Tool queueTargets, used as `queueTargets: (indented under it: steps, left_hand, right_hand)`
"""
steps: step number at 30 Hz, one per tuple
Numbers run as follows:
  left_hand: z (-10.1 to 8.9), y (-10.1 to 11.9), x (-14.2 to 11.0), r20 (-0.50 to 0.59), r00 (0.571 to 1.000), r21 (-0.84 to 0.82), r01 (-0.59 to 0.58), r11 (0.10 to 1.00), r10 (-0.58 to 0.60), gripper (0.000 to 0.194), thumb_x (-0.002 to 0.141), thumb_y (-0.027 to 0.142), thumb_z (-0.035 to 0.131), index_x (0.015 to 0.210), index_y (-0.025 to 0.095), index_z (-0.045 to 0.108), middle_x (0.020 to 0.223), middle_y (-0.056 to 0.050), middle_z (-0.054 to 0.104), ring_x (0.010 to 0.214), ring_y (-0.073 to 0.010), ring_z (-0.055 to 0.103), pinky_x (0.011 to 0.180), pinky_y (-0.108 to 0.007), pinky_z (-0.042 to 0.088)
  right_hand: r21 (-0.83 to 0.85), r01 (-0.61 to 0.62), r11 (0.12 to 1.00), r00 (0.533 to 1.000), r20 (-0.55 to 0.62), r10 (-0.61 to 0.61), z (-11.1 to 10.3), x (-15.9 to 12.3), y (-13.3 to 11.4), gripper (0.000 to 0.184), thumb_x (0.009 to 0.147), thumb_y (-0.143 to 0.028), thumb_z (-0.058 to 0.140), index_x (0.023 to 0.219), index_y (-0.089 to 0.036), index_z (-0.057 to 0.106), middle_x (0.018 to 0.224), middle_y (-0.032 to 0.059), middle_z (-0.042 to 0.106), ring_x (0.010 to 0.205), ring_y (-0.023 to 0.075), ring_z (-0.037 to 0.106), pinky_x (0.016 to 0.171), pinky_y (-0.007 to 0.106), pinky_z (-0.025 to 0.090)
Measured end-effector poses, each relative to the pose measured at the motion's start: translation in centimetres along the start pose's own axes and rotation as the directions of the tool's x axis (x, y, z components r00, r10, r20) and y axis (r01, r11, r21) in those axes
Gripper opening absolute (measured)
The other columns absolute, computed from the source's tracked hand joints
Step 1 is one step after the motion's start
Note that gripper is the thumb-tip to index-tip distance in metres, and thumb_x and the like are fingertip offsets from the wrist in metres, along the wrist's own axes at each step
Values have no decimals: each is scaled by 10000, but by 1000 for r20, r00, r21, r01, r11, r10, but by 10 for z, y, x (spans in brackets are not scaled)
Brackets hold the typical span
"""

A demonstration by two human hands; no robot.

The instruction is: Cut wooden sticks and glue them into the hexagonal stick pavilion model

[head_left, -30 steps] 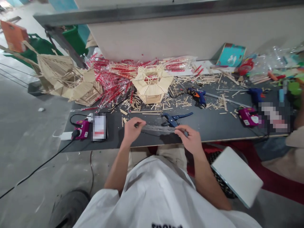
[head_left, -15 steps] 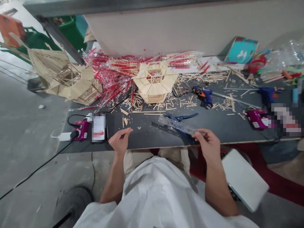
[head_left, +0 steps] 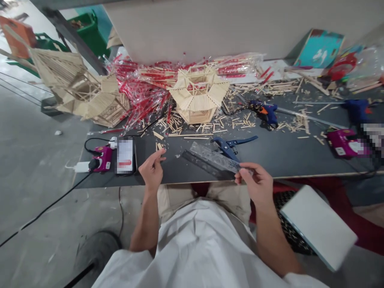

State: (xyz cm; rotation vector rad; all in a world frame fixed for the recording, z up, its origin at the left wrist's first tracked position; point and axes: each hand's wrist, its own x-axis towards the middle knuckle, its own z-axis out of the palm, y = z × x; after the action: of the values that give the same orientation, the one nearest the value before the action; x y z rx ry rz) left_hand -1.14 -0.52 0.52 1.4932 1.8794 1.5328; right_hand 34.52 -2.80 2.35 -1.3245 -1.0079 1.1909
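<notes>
Fingers of right hand point(head_left: 256, 182) clamp one end of clear strip point(head_left: 214, 156), mid-frame; left hand point(head_left: 151, 170) curls left of centre, grip unclear. Blue cutter point(head_left: 228, 148) lies just above strip, stick model point(head_left: 199, 102) upper centre.

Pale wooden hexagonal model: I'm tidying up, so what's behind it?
Behind the model, red-and-clear plastic packets show; anything right behind its base is hidden.
</notes>
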Motion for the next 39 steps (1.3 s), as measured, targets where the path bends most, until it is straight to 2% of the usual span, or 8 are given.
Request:
queueTargets:
  steps: [8, 14, 17, 25, 29, 33, 35, 39]
  left_hand:
    - [0, 5, -2, 33, 992, 146, -122, 982, 118, 128, 896, 372, 826, 898, 243, 829, 893, -35, 831, 819, -220, 784, 832, -358, 615]
    - [8, 0, 5, 363, 892, 339, -396, 853, 270, 318, 987, 449, 709, 1220, 255, 808, 1109, -112, 773, 1083, -287, 673, 983, -406, 524]
    - [12, 0, 5, 443, 851, 390, -465, 795, 280, 288, 1051, 390, 601, 1170, 262, 829, 1030, -112, 731, 1020, -274, 650, 940, -388, 509]
    - [10, -6, -8, 214, 950, 365, -295, 883, 228, 305, 1090, 340, 504, 1197, 241, 772, 1105, -95, 812, 1022, -217, 756, 941, -308, 513]
    - [6, -7, -8, 154, 960, 284, -269, 920, 233, 305, 1081, 366, 521, 1183, 220, 769, 1077, -82, 840, 925, -195, 798, 926, -287, 550]
    - [-2, 15, 26, 265, 944, 375, -290, 880, 198, 241, 1041, 335, 574, 1078, 235, 791, 922, -39, 835, 830, -203, 790, 808, -282, 542]
    - [-7, 30, 60, 223, 957, 472, -270, 839, 183, 245, 1032, 311, 554, 1097, 236, 778, 932, -54, 826, 890, -240, 782, 872, -329, 545]
    - [-8, 50, 134, 156, 985, 541, -143, 829, 67, 666, 940, 176, 570, 1590, 206, 429, 1341, -143, 745, 1237, -321, 707, 1074, -462, 517]
  right_hand:
    - [-188, -20, 982, 965, 252, 68, 11, -9, 14, 279, 946, -426, 766, 1146, -234, 735, 823, 15, 733, 663, 150, 678, 615, 288, 582]
    - [-240, -10, 971, 968, 241, 69, 10, -6, 16, 367, 907, -464, 787, 1190, -236, 735, 879, 18, 710, 697, 159, 663, 609, 295, 598]
    - [-226, 14, 974, 968, 246, 43, 6, -10, 22, 367, 903, -460, 790, 1189, -237, 732, 868, 16, 708, 699, 160, 654, 618, 301, 602]
    - [-301, 73, 951, 981, 193, -14, -5, -20, 29, 291, 932, -464, 763, 1096, -224, 765, 827, 24, 741, 694, 171, 692, 681, 318, 599]
    - [-312, 82, 947, 979, 205, -17, -8, -26, 29, 301, 911, -463, 782, 1103, -230, 779, 888, 34, 763, 754, 191, 725, 759, 351, 622]
    - [-273, 102, 957, 984, 170, -56, -8, -33, 32, 289, 934, -490, 744, 1049, -227, 781, 1004, 58, 760, 750, 175, 708, 728, 337, 619]
    - [-262, 105, 959, 987, 142, -69, -6, -35, 33, 300, 945, -496, 727, 1044, -216, 768, 994, 65, 758, 733, 168, 693, 700, 323, 605]
    - [-251, 116, 961, 986, 142, -82, -1, -37, 39, 296, 946, -475, 728, 1042, -198, 770, 971, 69, 745, 742, 167, 683, 704, 313, 576]
